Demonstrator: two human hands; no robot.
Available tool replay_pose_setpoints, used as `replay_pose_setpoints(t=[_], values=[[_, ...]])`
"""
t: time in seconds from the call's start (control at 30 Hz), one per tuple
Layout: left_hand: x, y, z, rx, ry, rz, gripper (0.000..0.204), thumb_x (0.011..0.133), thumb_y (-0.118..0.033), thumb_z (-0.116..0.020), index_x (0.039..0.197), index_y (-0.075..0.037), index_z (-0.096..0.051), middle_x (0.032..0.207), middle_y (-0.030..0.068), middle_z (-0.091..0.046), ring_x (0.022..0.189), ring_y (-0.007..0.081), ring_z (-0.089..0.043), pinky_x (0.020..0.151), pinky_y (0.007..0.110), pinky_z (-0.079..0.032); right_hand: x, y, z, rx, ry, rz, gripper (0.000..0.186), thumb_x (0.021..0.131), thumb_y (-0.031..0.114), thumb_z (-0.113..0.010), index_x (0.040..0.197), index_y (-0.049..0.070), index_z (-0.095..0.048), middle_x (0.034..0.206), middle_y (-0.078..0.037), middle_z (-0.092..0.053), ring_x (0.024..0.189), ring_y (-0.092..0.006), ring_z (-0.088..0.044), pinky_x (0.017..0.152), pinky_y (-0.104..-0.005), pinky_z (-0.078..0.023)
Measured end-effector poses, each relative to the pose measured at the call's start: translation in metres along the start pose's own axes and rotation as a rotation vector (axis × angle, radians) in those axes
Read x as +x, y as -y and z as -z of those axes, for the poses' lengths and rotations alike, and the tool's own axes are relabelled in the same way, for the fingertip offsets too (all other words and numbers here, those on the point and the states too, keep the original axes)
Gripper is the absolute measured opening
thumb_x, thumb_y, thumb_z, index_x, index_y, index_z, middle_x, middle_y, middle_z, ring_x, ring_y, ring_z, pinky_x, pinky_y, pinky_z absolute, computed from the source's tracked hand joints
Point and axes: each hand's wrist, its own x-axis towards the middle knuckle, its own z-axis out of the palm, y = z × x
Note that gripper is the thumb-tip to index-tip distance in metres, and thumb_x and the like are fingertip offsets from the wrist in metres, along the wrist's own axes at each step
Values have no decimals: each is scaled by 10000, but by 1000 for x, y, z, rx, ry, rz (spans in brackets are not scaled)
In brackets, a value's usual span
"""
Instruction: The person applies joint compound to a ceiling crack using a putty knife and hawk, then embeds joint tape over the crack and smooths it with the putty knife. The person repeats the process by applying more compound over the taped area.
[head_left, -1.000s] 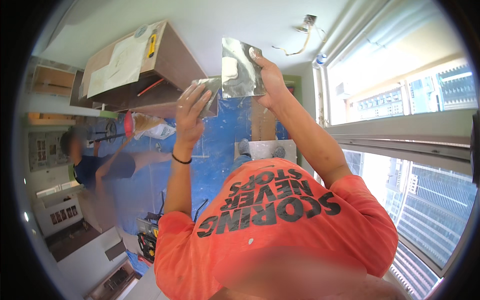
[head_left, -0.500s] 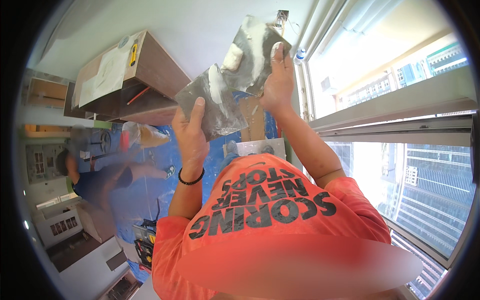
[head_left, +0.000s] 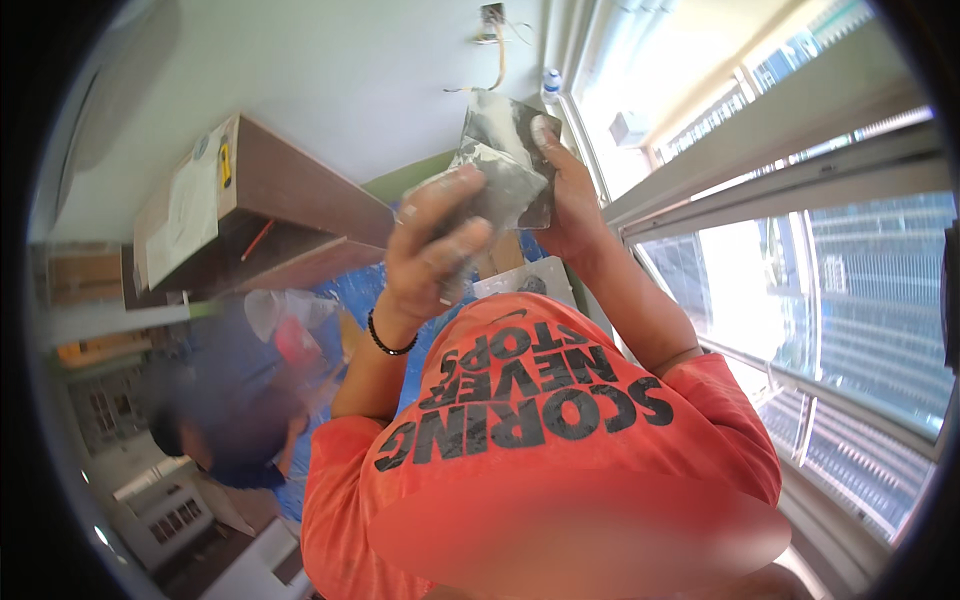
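Note:
In front of my chest I hold two flat grey metal putty scrapers smeared with white paste. My left hand (head_left: pixel 432 245) is closed on the nearer scraper (head_left: pixel 518 190), its fingers lying over the blade. My right hand (head_left: pixel 568 190) grips the farther scraper (head_left: pixel 496 112), the thumb, white with paste, pressed on its face. The nearer blade overlaps the lower part of the farther one and appears to touch it. White paste (head_left: pixel 490 155) lies along where the two meet. Any handles are hidden by my hands and the blades.
A brown cabinet (head_left: pixel 310 185) stands at left, with a yellow utility knife (head_left: pixel 225 165) and a red pencil (head_left: pixel 257 240) on it. Loose wires (head_left: pixel 497 55) hang from the wall. A bottle (head_left: pixel 552 82) stands by the window at right. A blurred person (head_left: pixel 225 400) bends at lower left.
The scrapers have come lower and closer, the left blade now overlapping the right one. My left hand has turned, its fingers now over the blade. The other person has moved nearer.

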Motion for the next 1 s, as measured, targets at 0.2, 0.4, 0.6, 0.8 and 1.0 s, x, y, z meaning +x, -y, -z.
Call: replay_pose_setpoints(t=[0.2,0.4,0.6,0.8,1.0], values=[[-12,40,0,132,245,-17,392,822,-73,-698,1202,-150,-753,1350,122,-638,1294,358,-576,1131,535,-428,-3,1,-5,81,-188,170,411,1089,347,-474,1343,31,-546,1218,-136,-678,1078,-260,-694,952,-423,-575],[-14,103,52,164,332,98,410,835,39,-635,1220,-77,-718,1241,147,-674,1115,336,-646,997,430,-515,4,3,-4,122,-284,343,439,1059,315,-540,1398,41,-489,1288,-153,-643,1137,-285,-676,984,-459,-574],[40,125,34,-1207,-180,977,318,1053,-145,-586,1331,6,-552,1141,80,-678,1068,157,-663,933,325,-553,19,-32,-10,40,-258,218,360,1040,298,-603,1305,59,-557,1205,-109,-673,1042,-243,-706,901,-446,-610],[8,160,24,-1343,297,1208,408,993,-173,-693,1327,22,-566,1171,98,-680,1026,151,-675,911,299,-558,34,-57,-37,101,-404,282,346,1047,315,-581,1276,56,-578,1156,-94,-689,991,-230,-714,877,-423,-615],[-27,184,60,-895,236,1300,379,952,-74,-707,1301,31,-601,1149,82,-690,1008,157,-652,922,305,-521,19,-36,-30,42,-614,623,380,1054,284,-565,1347,45,-525,1207,-96,-657,1051,-239,-690,904,-425,-612]])
